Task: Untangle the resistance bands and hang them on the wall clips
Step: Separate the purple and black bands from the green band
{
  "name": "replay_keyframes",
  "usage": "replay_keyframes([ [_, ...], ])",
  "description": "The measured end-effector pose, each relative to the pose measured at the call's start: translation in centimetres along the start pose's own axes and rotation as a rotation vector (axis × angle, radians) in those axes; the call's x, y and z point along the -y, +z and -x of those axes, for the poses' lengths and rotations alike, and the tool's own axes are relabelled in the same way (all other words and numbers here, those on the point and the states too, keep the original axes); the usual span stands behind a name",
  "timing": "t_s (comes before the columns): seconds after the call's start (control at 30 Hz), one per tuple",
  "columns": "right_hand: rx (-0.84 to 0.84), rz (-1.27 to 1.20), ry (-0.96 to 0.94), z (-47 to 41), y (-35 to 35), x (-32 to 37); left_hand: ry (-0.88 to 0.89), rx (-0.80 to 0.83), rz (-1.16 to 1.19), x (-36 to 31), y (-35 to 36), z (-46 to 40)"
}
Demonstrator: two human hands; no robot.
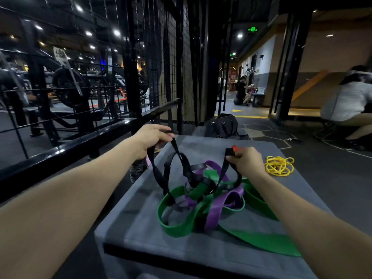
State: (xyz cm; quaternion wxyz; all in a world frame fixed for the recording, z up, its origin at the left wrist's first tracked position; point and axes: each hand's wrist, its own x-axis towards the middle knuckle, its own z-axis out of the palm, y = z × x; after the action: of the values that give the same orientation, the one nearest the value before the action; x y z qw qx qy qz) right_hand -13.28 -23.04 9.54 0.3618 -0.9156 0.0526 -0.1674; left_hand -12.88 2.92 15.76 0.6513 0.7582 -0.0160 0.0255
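Both hands lifting black band [182,164]: left hand [150,138] pinching one loop, right hand [246,161] gripping another. Below hands, green band [177,226] and purple band [218,208] lying knotted. Nothing hanging yet.

Grey padded box [141,224] near centre. Black duffel bag [222,125] on the floor just beyond its far edge. Black wire fence [90,81] along the left, weight machines [68,85] behind it. Person in a white shirt [348,103] crouched far right. Another person [241,91] kneeling far down the corridor. Green exit sign [253,29] overhead.
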Motion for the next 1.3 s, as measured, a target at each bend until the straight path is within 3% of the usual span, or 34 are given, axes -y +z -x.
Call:
replay_keyframes([
  [0.17,-0.049,0.091,0.14,0.6,2.5,-1.4,-0.012,-0.068,-0.055,3.1,-1.2,0.1],
  [0.33,-0.139,0.168,0.076,0.6,4.9,-0.3,-0.01,-0.127,0.001,5.3,-2.4,-0.6],
  [0.5,-0.208,0.439,0.016,0.0,6.0,-0.3,0.001,-0.224,-0.313,8.0,-4.3,-1.8],
  [0.63,-0.181,0.785,-0.242,-0.8,7.1,-0.2,0.016,-0.215,-0.488,10.7,-4.2,-3.4],
  [0.77,0.107,0.821,-0.563,-2.1,10.0,0.3,0.028,-0.227,-0.889,12.1,-2.4,-5.0],
  [0.83,0.272,0.833,-0.621,-2.5,11.4,0.7,0.092,-0.163,-1.01,12.7,-1.2,-5.7],
  [1.03,0.571,0.943,-0.683,-4.2,13.5,-0.7,0.235,0.079,-1.08,14.9,3.4,-7.4],
  [1.17,0.577,0.992,-0.721,-4.7,12.5,-1.2,0.198,0.243,-1.298,15.5,5.4,-8.5],
  [1.3,0.45,1.011,-0.785,-4.6,10.8,-1.9,-0.048,0.352,-1.253,16.2,5.4,-9.1],
])
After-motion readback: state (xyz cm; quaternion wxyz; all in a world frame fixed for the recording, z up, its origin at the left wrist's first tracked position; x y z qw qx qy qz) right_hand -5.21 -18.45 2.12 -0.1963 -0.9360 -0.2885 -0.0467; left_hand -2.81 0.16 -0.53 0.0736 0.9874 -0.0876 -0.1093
